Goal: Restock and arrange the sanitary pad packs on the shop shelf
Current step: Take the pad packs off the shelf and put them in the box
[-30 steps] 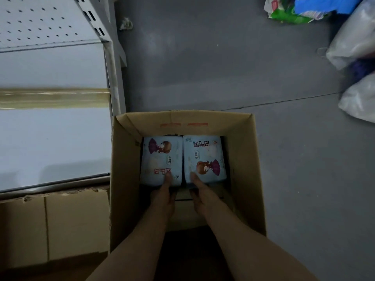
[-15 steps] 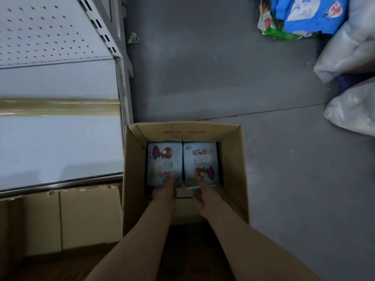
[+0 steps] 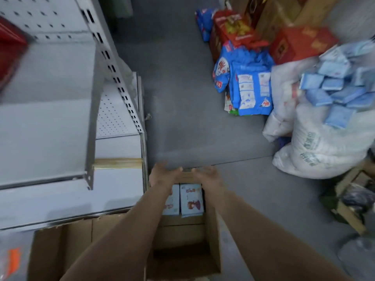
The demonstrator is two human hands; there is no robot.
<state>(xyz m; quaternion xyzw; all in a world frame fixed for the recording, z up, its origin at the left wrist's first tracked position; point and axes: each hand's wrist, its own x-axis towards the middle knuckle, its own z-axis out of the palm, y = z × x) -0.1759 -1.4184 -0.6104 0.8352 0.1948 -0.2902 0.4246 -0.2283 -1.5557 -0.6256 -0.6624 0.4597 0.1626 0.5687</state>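
Two light-blue sanitary pad packs lie side by side in an open cardboard carton [image 3: 214, 240] on the floor. The right pack [image 3: 191, 199] shows fully, while my left forearm partly covers the left pack [image 3: 172, 201]. My left hand [image 3: 164, 175] and my right hand [image 3: 209, 175] hover over the carton's far rim with fingers spread, holding nothing and apart from the packs. The grey metal shop shelf [image 3: 50, 128] stands to the left, its lower board [image 3: 117, 189] right beside the carton.
Blue product bags [image 3: 249, 88] and red boxes [image 3: 300, 43] lie on the grey floor at the far right. White sacks [image 3: 324, 142] topped with several small light-blue packs [image 3: 334, 88] stand at the right. A flattened cardboard panel [image 3: 71, 240] lies under the shelf edge.
Both hands have let go of the two packs and lifted forward to the carton's far rim, fingers opening. The view has swung up, showing more shelf and floor goods.
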